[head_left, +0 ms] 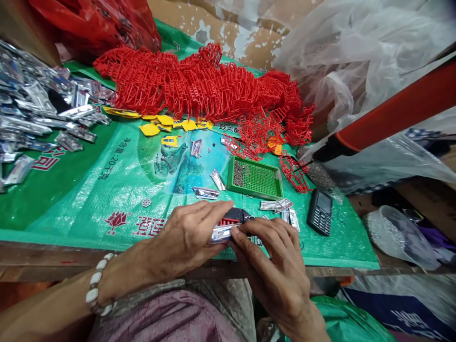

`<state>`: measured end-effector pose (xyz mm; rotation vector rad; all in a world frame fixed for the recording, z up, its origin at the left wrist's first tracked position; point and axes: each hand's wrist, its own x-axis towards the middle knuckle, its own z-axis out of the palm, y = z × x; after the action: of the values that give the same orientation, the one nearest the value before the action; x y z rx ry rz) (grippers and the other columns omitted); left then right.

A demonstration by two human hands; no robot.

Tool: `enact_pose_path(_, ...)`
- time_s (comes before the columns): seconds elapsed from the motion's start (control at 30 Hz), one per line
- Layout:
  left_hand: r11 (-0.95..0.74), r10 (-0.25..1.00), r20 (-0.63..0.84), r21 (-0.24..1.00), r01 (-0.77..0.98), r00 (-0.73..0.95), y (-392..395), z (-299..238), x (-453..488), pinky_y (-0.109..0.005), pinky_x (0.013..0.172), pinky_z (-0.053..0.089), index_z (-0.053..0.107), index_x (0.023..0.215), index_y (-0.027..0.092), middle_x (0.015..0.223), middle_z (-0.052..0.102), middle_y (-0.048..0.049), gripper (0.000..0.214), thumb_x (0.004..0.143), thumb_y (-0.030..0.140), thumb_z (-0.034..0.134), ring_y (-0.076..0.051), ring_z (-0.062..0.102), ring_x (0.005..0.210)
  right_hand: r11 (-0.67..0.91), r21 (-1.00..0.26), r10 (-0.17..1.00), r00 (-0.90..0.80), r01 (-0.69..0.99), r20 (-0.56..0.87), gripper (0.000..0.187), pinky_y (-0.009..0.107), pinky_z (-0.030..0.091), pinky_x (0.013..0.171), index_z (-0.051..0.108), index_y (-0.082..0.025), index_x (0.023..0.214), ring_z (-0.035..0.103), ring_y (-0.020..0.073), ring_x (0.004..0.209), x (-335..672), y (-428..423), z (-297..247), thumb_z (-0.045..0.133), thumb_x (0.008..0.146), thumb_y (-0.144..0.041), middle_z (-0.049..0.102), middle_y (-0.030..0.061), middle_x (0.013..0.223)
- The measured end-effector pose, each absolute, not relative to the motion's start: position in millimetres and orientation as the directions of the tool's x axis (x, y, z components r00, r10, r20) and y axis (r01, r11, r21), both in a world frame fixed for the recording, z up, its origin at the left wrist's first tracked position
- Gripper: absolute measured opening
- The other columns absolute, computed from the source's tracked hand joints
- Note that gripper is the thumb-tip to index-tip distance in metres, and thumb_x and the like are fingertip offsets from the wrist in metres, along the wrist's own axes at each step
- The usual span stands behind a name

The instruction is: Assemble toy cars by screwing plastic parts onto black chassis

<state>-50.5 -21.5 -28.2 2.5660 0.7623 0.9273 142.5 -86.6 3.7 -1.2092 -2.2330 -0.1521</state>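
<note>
Both hands meet at the near edge of the table over a small toy car [232, 223] with red, black and chrome parts. My left hand [188, 237], with a white bead bracelet on its wrist, grips the piece from the left, fingers stretched over its top. My right hand [274, 261] pinches its right end with thumb and fingertips. Loose chrome plastic parts [276, 205] lie just beyond the hands on the green woven sheet [89, 194].
A green tray [254, 178] with small screws sits beyond the hands. A black phone [320, 211] lies to the right. Red plastic frames [206, 88] are heaped at the back, yellow parts [167, 124] before them, chrome parts [32, 114] at left. A red-handled tool [392, 116] hangs at right.
</note>
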Motion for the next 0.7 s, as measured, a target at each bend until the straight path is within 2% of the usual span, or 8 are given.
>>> enact_pose_path(0.17, -0.792, 0.597, 0.463, 0.471, 0.389, 0.655, -22, -26, -51, -0.038, 0.085, 0.062, 0.046, 0.132, 0.009, 0.120, 0.070, -0.0152, 0.041, 0.097, 0.025, 0.057, -0.026, 0.071, 0.108, 0.557, -0.161, 0.740, -0.398, 0.815, 0.543, 0.018, 0.042, 0.040, 0.092, 0.066, -0.010, 0.107, 0.059, 0.0187, 0.093, 143, -87, 3, 0.062, 0.090, -0.003, 0.067, 0.0086, 0.094)
enact_pose_path(0.3, -0.800, 0.587, 0.471, 0.463, 0.381, 0.659, -21, -26, -51, -0.035, 0.085, 0.062, 0.046, 0.130, 0.010, 0.117, 0.071, -0.0147, 0.039, 0.094, 0.020, 0.056, -0.025, 0.071, 0.106, 0.576, -0.121, 0.738, -0.451, 0.808, 0.502, 0.017, 0.043, 0.039, 0.098, 0.066, -0.011, 0.107, 0.059, 0.0223, 0.103, 146, -89, 4, 0.060, 0.092, -0.008, 0.069, 0.0115, 0.104)
enact_pose_path(0.43, -0.791, 0.600, 0.449, 0.460, 0.404, 0.662, -20, -27, -51, -0.037, 0.086, 0.063, 0.042, 0.135, 0.009, 0.121, 0.070, -0.0167, 0.047, 0.092, 0.020, 0.057, -0.027, 0.071, 0.108, 0.597, -0.081, 0.736, -0.505, 0.798, 0.451, 0.021, 0.041, 0.040, 0.097, 0.067, -0.014, 0.108, 0.061, 0.0201, 0.102, 148, -88, 6, 0.053, 0.094, -0.006, 0.069, 0.0096, 0.106)
enact_pose_path(0.53, -0.800, 0.588, 0.468, 0.457, 0.388, 0.660, -20, -25, -51, -0.036, 0.084, 0.063, 0.043, 0.132, 0.007, 0.118, 0.070, -0.0183, 0.041, 0.096, 0.022, 0.055, -0.027, 0.073, 0.104, 0.615, -0.074, 0.730, -0.531, 0.785, 0.430, 0.022, 0.041, 0.041, 0.096, 0.067, -0.015, 0.108, 0.062, 0.0199, 0.098, 150, -85, 11, 0.052, 0.094, -0.007, 0.070, 0.0086, 0.102)
enact_pose_path(0.7, -0.797, 0.591, 0.466, 0.462, 0.388, 0.658, -21, -21, -51, -0.038, 0.084, 0.063, 0.045, 0.131, 0.009, 0.116, 0.071, -0.0167, 0.038, 0.104, 0.036, 0.045, -0.026, 0.072, 0.106, 0.684, -0.039, 0.683, -0.620, 0.729, 0.386, 0.024, 0.041, 0.039, 0.096, 0.064, -0.008, 0.115, 0.061, 0.0199, 0.094, 154, -78, 19, 0.050, 0.095, -0.006, 0.070, 0.0115, 0.103)
